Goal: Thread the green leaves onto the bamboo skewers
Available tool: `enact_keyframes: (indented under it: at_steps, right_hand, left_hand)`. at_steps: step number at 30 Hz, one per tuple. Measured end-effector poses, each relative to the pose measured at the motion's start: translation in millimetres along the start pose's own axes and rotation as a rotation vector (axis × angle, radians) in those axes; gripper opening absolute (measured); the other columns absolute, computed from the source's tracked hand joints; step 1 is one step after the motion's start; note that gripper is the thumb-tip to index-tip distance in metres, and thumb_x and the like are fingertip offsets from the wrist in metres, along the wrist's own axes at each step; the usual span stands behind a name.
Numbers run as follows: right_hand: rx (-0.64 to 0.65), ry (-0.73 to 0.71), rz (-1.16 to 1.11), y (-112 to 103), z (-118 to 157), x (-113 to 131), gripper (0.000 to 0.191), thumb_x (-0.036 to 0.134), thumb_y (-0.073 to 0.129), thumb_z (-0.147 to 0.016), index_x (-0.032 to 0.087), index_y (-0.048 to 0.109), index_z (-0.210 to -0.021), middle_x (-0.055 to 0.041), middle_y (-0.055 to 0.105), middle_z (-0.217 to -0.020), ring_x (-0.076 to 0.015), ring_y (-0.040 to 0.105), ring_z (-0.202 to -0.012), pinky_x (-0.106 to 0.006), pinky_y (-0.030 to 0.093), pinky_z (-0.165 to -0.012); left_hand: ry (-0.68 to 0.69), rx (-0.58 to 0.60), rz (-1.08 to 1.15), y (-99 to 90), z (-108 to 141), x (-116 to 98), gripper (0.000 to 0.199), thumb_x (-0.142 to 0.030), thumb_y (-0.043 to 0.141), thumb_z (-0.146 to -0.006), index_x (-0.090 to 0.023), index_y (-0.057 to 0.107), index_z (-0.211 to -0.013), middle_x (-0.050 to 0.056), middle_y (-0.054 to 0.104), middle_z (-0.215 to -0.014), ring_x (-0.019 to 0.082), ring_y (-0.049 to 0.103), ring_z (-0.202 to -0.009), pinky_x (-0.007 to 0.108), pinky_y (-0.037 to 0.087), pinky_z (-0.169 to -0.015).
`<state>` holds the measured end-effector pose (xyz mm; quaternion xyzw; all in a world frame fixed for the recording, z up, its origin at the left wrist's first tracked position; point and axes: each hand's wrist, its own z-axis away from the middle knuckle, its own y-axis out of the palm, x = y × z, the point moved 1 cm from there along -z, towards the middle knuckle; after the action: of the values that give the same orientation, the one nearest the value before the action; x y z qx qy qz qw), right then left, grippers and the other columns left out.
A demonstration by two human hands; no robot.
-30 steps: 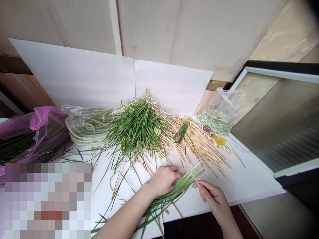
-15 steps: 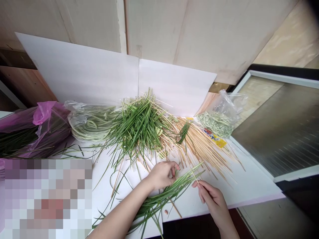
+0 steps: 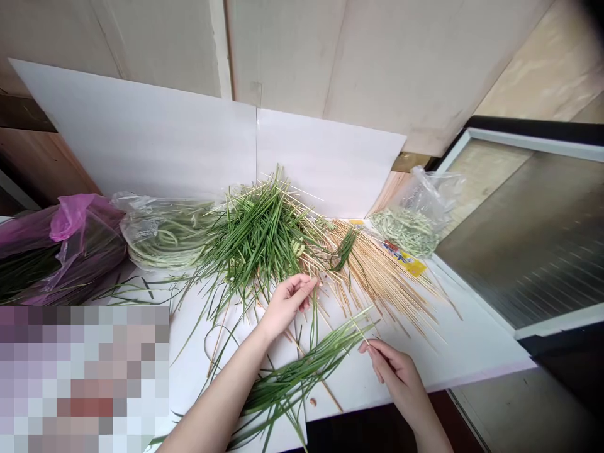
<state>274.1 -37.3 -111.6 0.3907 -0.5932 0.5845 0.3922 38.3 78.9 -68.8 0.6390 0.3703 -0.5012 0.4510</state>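
Note:
My left hand (image 3: 287, 304) is open, palm turned up, next to the near side of a heap of long green leaves (image 3: 259, 242) mixed with bamboo skewers. A looser bundle of green leaves (image 3: 302, 377) lies on the white table top (image 3: 453, 358) below it, untouched by that hand. My right hand (image 3: 394, 371) pinches a thin bamboo skewer (image 3: 364, 335) at the bundle's upper end. A spread of loose bamboo skewers (image 3: 384, 286) fans out to the right of the heap.
At the back left lie a clear bag of pale green stalks (image 3: 165, 238) and a pink bag of dark leaves (image 3: 70, 248). A clear bag of chopped greens (image 3: 408, 223) and a yellow-labelled packet (image 3: 406, 261) sit back right. A framed glass panel (image 3: 523, 233) borders the table's right side.
My left hand has let go of the green bundle and moved up and left toward the heap, its fingers opening. My right hand and the bundle have stayed nearly still.

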Motion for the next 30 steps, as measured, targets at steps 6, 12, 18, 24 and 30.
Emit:
enact_keyframes:
  at_steps: [6,12,18,24,30]
  right_hand:
    - [0.069,-0.012,0.061,-2,-1,2,0.038,0.049,0.043,-0.1,0.018,0.065,-0.094,0.0061,0.024,-0.06,-0.0134,0.027,-0.055,-0.026,0.024,-0.053]
    - [0.034,-0.051,0.121,-4,0,5,0.038,0.048,0.045,-0.099,0.019,0.068,-0.092,0.0043,0.033,-0.059,-0.014,0.034,-0.054,-0.025,0.032,-0.052]
    - [0.025,-0.074,0.141,-3,0,11,0.036,0.046,0.047,-0.099,0.019,0.07,-0.091,-0.0028,0.063,-0.076,-0.0194,0.056,-0.068,-0.025,0.046,-0.065]
    - [0.054,-0.08,0.149,-3,1,16,0.034,0.043,0.047,-0.1,0.02,0.069,-0.091,-0.0048,0.069,-0.09,-0.0231,0.062,-0.083,-0.025,0.048,-0.072]
    - [0.055,-0.085,0.143,-3,1,16,0.035,0.045,0.047,-0.1,0.019,0.069,-0.09,-0.0059,0.07,-0.092,-0.0249,0.064,-0.088,-0.027,0.05,-0.074]
  left_hand:
    - [0.046,-0.062,0.044,2.0,1,1,0.03,-0.045,0.072,-0.08,-0.015,0.067,-0.077,-0.001,0.06,-0.067,0.008,0.047,-0.055,0.02,0.039,-0.052]
    - [0.006,-0.113,0.113,2.7,0,5,0.03,-0.038,0.083,-0.069,-0.014,0.07,-0.083,0.001,0.067,-0.069,0.009,0.052,-0.059,0.02,0.041,-0.055]
    - [0.008,-0.094,0.075,5.8,2,3,0.029,-0.04,0.079,-0.073,-0.015,0.075,-0.085,0.002,0.067,-0.066,0.01,0.052,-0.056,0.022,0.042,-0.054]
    - [0.002,-0.098,0.067,5.0,2,3,0.028,-0.04,0.079,-0.073,-0.015,0.075,-0.084,0.002,0.067,-0.066,0.01,0.054,-0.059,0.021,0.041,-0.055]
    - [0.005,-0.089,0.029,4.1,2,3,0.029,-0.042,0.077,-0.075,-0.014,0.074,-0.078,0.002,0.066,-0.065,0.01,0.052,-0.06,0.021,0.039,-0.056]
